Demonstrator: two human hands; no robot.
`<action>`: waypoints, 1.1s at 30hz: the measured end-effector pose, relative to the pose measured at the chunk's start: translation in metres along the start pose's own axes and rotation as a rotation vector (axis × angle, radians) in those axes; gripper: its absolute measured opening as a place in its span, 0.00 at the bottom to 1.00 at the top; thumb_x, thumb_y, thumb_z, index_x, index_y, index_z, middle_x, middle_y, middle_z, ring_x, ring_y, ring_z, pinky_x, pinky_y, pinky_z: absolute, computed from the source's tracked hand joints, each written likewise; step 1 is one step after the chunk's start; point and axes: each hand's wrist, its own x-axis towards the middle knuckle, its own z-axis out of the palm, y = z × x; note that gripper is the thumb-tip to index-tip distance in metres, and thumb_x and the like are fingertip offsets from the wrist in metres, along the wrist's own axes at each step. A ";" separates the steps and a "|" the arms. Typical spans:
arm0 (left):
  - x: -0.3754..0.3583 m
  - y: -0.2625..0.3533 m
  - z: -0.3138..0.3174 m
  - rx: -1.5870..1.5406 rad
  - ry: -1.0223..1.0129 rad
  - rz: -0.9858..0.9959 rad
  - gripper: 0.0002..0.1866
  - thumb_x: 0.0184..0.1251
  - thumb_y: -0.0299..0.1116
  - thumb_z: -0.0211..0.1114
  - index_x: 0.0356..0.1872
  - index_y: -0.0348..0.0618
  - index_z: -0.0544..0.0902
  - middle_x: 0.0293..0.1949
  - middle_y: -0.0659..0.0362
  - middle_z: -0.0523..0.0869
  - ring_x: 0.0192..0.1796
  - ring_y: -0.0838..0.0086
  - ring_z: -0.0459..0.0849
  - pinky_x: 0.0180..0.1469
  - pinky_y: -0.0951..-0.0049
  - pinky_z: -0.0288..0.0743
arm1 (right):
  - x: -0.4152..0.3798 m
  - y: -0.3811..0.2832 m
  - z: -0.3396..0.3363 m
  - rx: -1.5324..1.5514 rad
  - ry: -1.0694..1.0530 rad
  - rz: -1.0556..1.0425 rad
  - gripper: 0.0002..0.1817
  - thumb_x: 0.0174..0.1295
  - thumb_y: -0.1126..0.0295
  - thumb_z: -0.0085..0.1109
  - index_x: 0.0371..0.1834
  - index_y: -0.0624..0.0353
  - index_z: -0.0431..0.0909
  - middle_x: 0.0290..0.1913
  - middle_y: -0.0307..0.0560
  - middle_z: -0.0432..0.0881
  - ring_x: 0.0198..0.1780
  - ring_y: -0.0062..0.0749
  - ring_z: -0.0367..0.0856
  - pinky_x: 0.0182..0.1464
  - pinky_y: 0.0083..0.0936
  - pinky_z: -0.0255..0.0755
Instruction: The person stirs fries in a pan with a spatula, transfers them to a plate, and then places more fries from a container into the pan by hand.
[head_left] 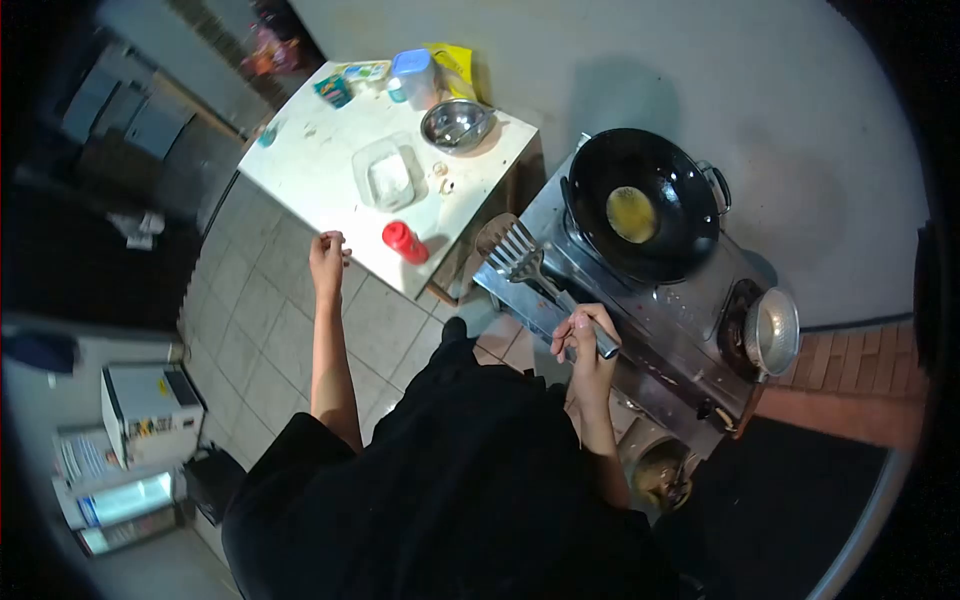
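Note:
My right hand (588,338) is closed around the handle of a slotted metal spatula (518,256). The spatula's head points up and left, over the near left corner of the stove and apart from the wok. Inside the black wok (590,170) lies a small pool of yellowish oil (632,215). My left hand (328,258) hangs by the table's front edge with its fingers loosely bent and apart, and no object shows in it. Nearest to it stands a red bottle (404,242) on the white table (310,170).
On the table are a clear tub of white powder (386,178), a steel bowl (456,126), a blue-lidded container (414,78) and a yellow packet (452,66). A silver pot (772,335) sits on the metal stove's (660,330) right side. A waste bucket (655,470) stands below the stove.

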 end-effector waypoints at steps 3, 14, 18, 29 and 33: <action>0.081 -0.035 0.016 0.018 -0.141 -0.099 0.21 0.73 0.46 0.63 0.56 0.39 0.76 0.45 0.54 0.85 0.42 0.70 0.87 0.39 0.71 0.78 | 0.031 0.002 0.051 -0.058 0.078 -0.031 0.10 0.76 0.68 0.50 0.39 0.63 0.74 0.27 0.41 0.78 0.26 0.18 0.76 0.27 0.16 0.65; 0.243 -0.134 0.098 0.146 -0.320 -0.436 0.49 0.64 0.56 0.69 0.73 0.34 0.55 0.49 0.36 0.82 0.28 0.60 0.88 0.24 0.68 0.83 | 0.140 0.056 0.150 -0.232 0.156 -0.003 0.10 0.76 0.66 0.50 0.41 0.62 0.76 0.27 0.41 0.79 0.24 0.18 0.74 0.26 0.16 0.66; 0.268 -0.188 0.114 0.057 -0.474 -0.450 0.41 0.69 0.47 0.62 0.73 0.33 0.55 0.59 0.36 0.76 0.44 0.49 0.88 0.31 0.60 0.87 | 0.234 0.104 0.179 -0.149 0.155 0.067 0.12 0.77 0.63 0.51 0.45 0.61 0.77 0.25 0.40 0.79 0.23 0.18 0.76 0.25 0.18 0.68; 0.220 -0.091 0.071 -0.271 -0.467 -0.236 0.36 0.66 0.26 0.49 0.77 0.37 0.52 0.66 0.43 0.70 0.66 0.58 0.72 0.65 0.64 0.70 | 0.393 0.287 0.182 -0.036 0.110 0.186 0.15 0.74 0.67 0.52 0.57 0.64 0.74 0.40 0.51 0.83 0.39 0.34 0.86 0.38 0.26 0.81; 0.221 -0.044 0.044 -0.254 -0.419 -0.092 0.39 0.66 0.25 0.48 0.77 0.38 0.41 0.66 0.36 0.68 0.67 0.51 0.72 0.69 0.62 0.65 | 0.392 0.291 0.182 0.045 0.039 0.240 0.21 0.73 0.63 0.55 0.64 0.59 0.68 0.45 0.52 0.82 0.45 0.37 0.85 0.48 0.31 0.80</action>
